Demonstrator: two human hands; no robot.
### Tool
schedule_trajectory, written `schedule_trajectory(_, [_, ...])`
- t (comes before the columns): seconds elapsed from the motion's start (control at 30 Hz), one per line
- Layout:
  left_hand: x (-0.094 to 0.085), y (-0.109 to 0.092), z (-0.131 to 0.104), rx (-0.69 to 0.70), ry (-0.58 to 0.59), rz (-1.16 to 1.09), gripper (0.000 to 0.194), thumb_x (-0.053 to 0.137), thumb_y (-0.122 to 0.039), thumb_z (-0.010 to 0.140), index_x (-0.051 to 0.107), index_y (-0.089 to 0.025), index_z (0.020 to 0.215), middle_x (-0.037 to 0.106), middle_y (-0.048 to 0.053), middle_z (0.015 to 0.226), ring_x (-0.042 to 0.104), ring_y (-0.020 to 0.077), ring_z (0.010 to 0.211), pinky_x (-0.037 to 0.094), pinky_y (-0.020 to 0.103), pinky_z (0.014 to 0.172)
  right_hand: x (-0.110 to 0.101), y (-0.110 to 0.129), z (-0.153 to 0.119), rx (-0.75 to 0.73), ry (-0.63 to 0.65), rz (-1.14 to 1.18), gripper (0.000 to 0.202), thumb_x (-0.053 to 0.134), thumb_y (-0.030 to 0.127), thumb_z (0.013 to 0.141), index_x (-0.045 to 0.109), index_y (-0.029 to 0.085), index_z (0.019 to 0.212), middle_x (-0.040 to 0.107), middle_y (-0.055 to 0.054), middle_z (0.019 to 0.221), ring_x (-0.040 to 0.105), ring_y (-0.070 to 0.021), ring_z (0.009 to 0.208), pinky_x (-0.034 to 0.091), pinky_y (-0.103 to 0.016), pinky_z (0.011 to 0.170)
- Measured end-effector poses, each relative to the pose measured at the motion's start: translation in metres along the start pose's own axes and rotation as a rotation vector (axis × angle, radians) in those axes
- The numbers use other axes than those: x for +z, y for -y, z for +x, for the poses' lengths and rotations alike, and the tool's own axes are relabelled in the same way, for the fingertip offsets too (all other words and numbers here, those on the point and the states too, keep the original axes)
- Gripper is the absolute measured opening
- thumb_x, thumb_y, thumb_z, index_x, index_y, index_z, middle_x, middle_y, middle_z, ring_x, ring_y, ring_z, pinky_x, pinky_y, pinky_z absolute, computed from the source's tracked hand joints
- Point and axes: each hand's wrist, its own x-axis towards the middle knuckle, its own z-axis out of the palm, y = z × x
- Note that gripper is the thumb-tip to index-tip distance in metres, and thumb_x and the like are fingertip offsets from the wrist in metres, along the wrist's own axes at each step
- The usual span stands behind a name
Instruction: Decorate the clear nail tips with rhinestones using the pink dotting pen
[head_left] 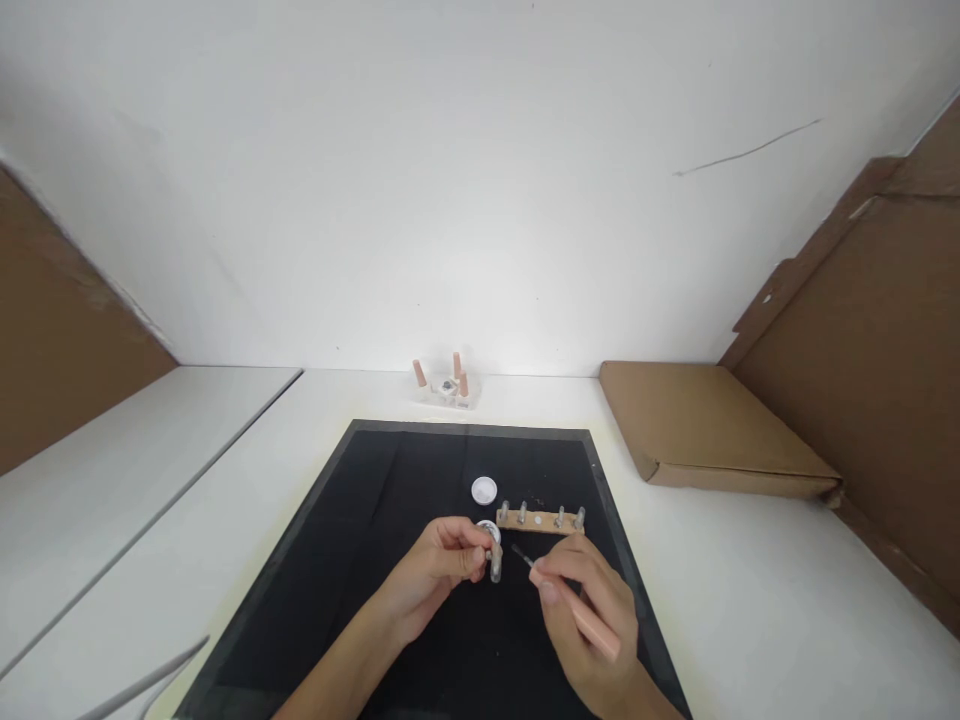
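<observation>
The long, smooth peach-handled brush [589, 622] lay aslant in the right hand [609, 605], above the lower right part of a black mat with a dull grey border [405, 490]. Its blunt end pointed down and right towards the wrist, its slender dark tip up and left, just short of a small greyish translucent oblong piece [496, 566]. The fingers and thumb of the right hand were closed round the handle like a pen grip.

The left hand [450, 555] pinched the oblong piece near its upper end, its long axis close to vertical from where I stood and its rounded lower end pointing towards the person. The fingertips hid the upper part, and I couldn't make out how it joined the tan bit there.

Behind those fingers a shallow round white dish [489, 529] was half covered, its contents hard to tell. Beyond it sat a round white lid-like disc [484, 490]. To the right, a narrow flat tan strip [549, 524] carried four glassy upright pieces [560, 517]; the right hand came close below it.

Further back, a clear, plastic-looking holder [442, 402] bore slim peach-coloured caps [419, 374], the small print on it unreadable. Both forearms ran out of sight at the bottom.
</observation>
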Motion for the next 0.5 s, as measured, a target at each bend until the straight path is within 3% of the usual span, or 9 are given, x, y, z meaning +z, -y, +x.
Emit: schedule_trajectory(0.5, [0.0023, -0.0032, -0.0012, -0.019, -0.003, 0.029, 0.024, 0.088, -0.026, 0.045, 0.072, -0.015, 0.059, 0.069, 0.002, 0.062, 0.052, 0.0058, 0.048, 0.036, 0.019, 0.053, 0.0067, -0.0025, 0.0008, -0.155, 0.105, -0.055, 0.010, 0.050, 0.010, 0.082, 0.055, 0.017, 0.088, 0.059, -0.001, 0.063, 0.056, -0.0128, 0.055, 0.043, -0.023, 0.049])
